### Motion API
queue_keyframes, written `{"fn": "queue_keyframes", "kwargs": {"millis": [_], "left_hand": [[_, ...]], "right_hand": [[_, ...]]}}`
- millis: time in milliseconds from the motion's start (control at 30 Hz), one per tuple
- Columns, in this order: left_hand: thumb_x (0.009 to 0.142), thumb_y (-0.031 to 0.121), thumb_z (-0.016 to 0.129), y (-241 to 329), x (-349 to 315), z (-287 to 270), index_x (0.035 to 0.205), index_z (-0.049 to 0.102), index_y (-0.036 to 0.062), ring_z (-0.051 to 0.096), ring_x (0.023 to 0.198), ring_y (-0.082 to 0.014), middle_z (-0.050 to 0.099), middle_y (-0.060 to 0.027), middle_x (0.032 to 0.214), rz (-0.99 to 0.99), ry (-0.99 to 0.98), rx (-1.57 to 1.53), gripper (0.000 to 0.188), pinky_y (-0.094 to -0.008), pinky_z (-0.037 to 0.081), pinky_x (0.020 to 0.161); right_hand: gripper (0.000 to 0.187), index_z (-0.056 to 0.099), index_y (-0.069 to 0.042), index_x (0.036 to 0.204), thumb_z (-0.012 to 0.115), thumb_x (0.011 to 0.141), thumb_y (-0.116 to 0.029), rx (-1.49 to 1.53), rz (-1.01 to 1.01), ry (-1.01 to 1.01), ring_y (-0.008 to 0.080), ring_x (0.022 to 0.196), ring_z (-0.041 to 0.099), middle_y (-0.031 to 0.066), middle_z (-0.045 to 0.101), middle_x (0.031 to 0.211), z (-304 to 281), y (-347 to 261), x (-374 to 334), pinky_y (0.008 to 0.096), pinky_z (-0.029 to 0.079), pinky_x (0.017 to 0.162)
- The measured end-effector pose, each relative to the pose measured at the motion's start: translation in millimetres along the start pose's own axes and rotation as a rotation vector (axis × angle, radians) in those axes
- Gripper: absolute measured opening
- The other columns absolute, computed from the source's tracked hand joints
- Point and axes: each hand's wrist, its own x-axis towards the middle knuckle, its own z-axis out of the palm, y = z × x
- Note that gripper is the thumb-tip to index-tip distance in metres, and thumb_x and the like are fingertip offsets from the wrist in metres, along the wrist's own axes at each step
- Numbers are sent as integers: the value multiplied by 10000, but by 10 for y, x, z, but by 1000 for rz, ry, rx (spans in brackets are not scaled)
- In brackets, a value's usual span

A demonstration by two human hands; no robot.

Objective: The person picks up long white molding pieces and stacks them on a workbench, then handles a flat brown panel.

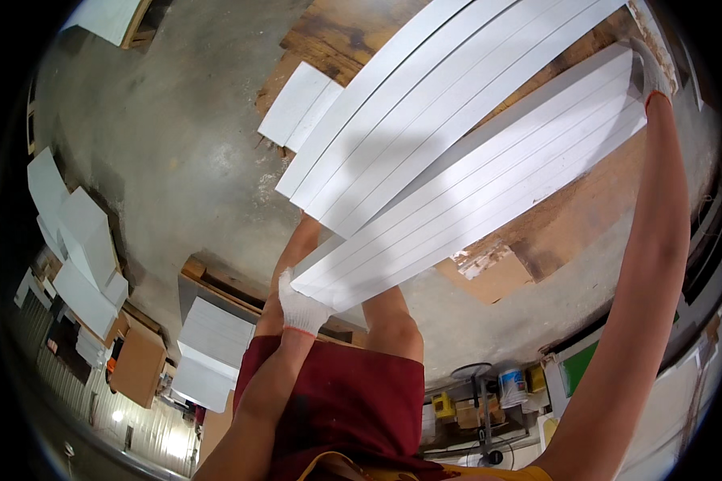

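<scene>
A long bundle of white boards [473, 184] lies slantwise before me, several strips set side by side. My left hand [305, 307], in a white knit glove with a red cuff edge, is closed around the near left end. At the far right end my right hand [654, 72], gloved the same way, grips the boards; its fingers are partly hidden behind that end. Alongside, on the far side, rests another row of long white boards [433, 104]. The two groups nearly meet at their near ends.
Brown wooden sheets [337, 32] and cardboard [489, 272] lie beneath the boards. Short white pieces [297, 104] sit left of them. More white panels [80, 240] and a carton [138, 365] stand at far left. A wheeled metal frame [485, 409] and a bucket [512, 387] are lower right.
</scene>
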Motion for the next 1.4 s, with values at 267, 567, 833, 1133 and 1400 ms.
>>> {"fn": "queue_keyframes", "kwargs": {"millis": [267, 567, 833, 1133, 1400], "left_hand": [[807, 567, 320, 76, -154, -631, 1288, 417, 78, 431, 1167, -328, 441, -120, 1298, -23, -40, 0, 693, -468, 400, 901], [866, 480, 322, 232, -1007, -361, 1219, 464, 47, 478, 1135, -322, 490, -142, 1240, 170, 5, 277, 576, -465, 404, 920], [853, 392, 439, 958, -1690, 321, 1117, 553, 40, 527, 1084, -292, 572, -123, 1142, 186, 58, 446, 455, -401, 400, 943], [815, 275, 563, 1930, -2247, 1522, 954, 580, 104, 575, 946, -221, 613, -45, 967, 504, 157, 845, 221, -365, 440, 879], [822, 279, 553, 2840, -1929, 2470, 947, 586, 100, 580, 916, -208, 613, -39, 917, 494, 26, 1058, 221, -340, 450, 842]], "right_hand": [[460, 674, -108, 1030, 618, 783, -492, 174, 147, 58, 106, 861, 505, 16, 607, 952, 69, 196, -807, 254, 386, 835], [341, 661, -72, 1000, 671, 770, -324, 326, 213, 252, 149, 785, 605, 42, 624, 887, -953, 999, -2041, 263, 492, 712], [382, 627, -46, 1032, 659, 762, -314, 666, 420, 481, 183, 820, 606, 51, 621, 911, -1249, 1848, -3831, 291, 483, 767], [345, 619, -65, 1008, 628, 766, -310, 1045, 710, 606, 201, 855, 598, 67, 622, 968, -134, 2461, -5439, 307, 482, 759], [377, 597, -65, 1035, 615, 768, -331, 1095, 793, 789, 221, 859, 591, 62, 612, 952, 399, 1731, -5704, 355, 489, 749]]}}
